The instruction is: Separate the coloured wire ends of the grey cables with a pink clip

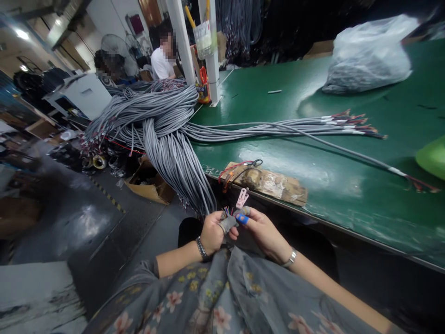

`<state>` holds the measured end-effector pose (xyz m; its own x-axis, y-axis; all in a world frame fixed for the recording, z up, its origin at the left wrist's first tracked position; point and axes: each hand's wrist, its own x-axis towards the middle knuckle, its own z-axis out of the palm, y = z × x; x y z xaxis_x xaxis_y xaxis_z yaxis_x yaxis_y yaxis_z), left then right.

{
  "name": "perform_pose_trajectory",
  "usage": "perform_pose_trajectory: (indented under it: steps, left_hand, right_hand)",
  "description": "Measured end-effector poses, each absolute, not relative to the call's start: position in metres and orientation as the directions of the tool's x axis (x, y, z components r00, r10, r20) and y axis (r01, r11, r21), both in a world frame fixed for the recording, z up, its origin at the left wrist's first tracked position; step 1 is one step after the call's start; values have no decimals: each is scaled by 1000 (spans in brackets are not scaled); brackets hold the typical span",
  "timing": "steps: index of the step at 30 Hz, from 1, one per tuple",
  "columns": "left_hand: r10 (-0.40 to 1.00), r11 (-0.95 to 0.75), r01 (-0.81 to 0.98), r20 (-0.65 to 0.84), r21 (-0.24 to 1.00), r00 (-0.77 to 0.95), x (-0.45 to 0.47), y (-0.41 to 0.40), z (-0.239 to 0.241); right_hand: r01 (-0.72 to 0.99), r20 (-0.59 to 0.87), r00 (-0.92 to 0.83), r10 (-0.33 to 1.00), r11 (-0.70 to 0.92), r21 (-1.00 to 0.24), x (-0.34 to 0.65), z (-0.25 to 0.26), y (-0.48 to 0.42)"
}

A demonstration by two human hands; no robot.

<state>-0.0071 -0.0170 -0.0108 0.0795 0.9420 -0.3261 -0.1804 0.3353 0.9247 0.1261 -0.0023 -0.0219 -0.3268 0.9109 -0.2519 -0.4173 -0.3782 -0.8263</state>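
Left hand (212,234) hides the cable end (227,213); right hand (264,233) pinches a blurred connector (242,198)

I count two hands of mine, left hand (212,234) and right hand (266,232), with one cable end (227,215) and one pink connector (242,198) in their grip. The tabletop (313,102) carries one cardboard strip (274,184) and one plastic bag (368,58). The grey cables (167,134) are too many to count. There are two people behind: one in white (162,62), one beside (107,65).

Lamps (21,33) glow at far left; white glare lies on my green table (313,176) and the bag (368,55). The floor (86,218) is dim, the top right black. Edges bend and smear. My left hand (212,234) and right hand (266,234) look sharp.
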Motion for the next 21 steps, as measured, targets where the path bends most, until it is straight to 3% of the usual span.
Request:
perform_pose_trajectory:
  steps: [4, 8, 11, 16, 21]
  left_hand:
    - [936, 350, -265, -344, 899, 70, -6, -16, -9]
    - [933, 360, -294, -349, 885, 92, -7, -17, -8]
    - [931, 362, -306, -355, 881, 81, -7, -17, -8]
    - [931, 365, -318, -355, 875, 89, -6, -18, -6]
    - [910, 414, -257, -400, 873, 107, -6, -18, -5]
  right_hand:
    - [-477, -304, -431, 850, -500, -723, 124, -23, -3]
    - [-512, -401, -392, 828, -559, -652, 125, -25, 1]
    - [-537, -379, -410, 830, -556, -635, 130, -23, 3]
    - [-510, -268, -472, 840, -509, -694, 134, -21, -2]
    - [-386, -264, -340, 902, -390, -836, 131, -22, -4]
